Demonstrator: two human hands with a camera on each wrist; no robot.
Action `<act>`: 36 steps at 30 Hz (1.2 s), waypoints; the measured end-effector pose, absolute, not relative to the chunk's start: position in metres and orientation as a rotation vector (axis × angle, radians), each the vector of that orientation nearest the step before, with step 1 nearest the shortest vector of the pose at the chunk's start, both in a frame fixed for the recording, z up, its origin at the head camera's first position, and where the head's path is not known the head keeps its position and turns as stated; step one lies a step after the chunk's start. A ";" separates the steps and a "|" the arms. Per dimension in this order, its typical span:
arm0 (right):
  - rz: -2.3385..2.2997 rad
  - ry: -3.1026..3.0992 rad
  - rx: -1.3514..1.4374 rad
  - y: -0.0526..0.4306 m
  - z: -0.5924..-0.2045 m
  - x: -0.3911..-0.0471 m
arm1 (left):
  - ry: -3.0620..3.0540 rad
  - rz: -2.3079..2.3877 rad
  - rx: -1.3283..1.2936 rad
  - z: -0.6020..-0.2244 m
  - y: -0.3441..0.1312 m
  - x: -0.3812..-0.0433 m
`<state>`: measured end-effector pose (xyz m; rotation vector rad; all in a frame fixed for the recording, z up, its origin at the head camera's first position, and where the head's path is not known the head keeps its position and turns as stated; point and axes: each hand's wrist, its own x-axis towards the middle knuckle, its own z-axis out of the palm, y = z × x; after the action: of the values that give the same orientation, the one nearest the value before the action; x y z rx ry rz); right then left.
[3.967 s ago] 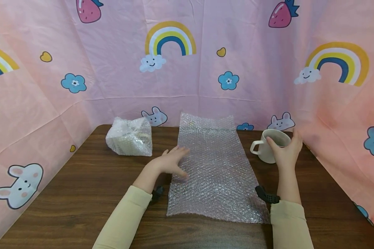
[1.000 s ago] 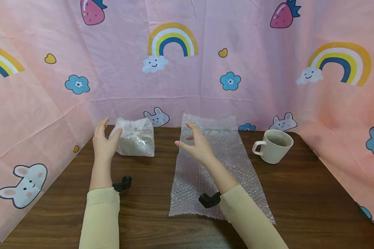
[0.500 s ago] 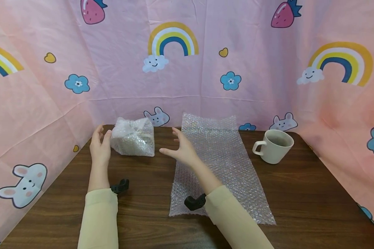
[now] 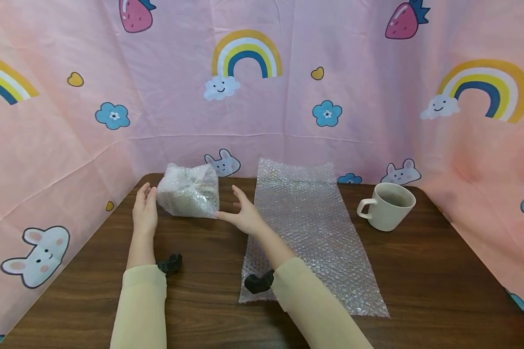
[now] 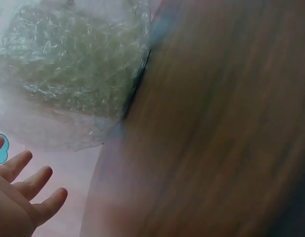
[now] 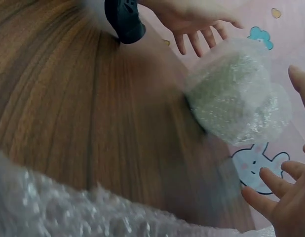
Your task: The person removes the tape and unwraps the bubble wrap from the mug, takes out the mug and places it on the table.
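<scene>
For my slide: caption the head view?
Left hand and right hand flank a wrapped bundle, left of bubble wrap and a mug.

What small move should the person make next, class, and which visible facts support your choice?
Probably ease both hands inward to take the bubble-wrapped bundle between them. The left hand and the right hand are poised open at its opposite sides, and neither grips it, so closing in from both sides seems the natural step.

Just one bubble-wrapped bundle [image 4: 188, 191], one bubble wrap sheet [image 4: 307, 232], one mug [image 4: 386, 211], one surface [image 4: 436, 281], two black wrist gadgets [image 4: 257, 283], plus a solid three printed rainbows [image 4: 247, 43].
</scene>
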<state>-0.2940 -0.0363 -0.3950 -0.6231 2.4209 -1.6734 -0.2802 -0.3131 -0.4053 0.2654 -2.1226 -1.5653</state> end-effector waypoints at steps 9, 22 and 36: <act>-1.620 2.354 -0.583 -0.053 -0.400 -0.292 | -2.183 -1.676 0.187 -0.411 -0.321 -0.277; -1.679 2.229 -0.525 -0.063 -0.403 -0.293 | -2.125 -1.944 0.119 -0.392 -0.303 -0.265; -1.835 1.997 -0.479 -0.071 -0.407 -0.295 | -2.021 -2.126 0.113 -0.397 -0.302 -0.269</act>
<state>-0.2947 -0.0714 -0.4065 -0.4786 1.9968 -1.8345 -0.2691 -0.3018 -0.3966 0.1127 -2.0211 -2.1256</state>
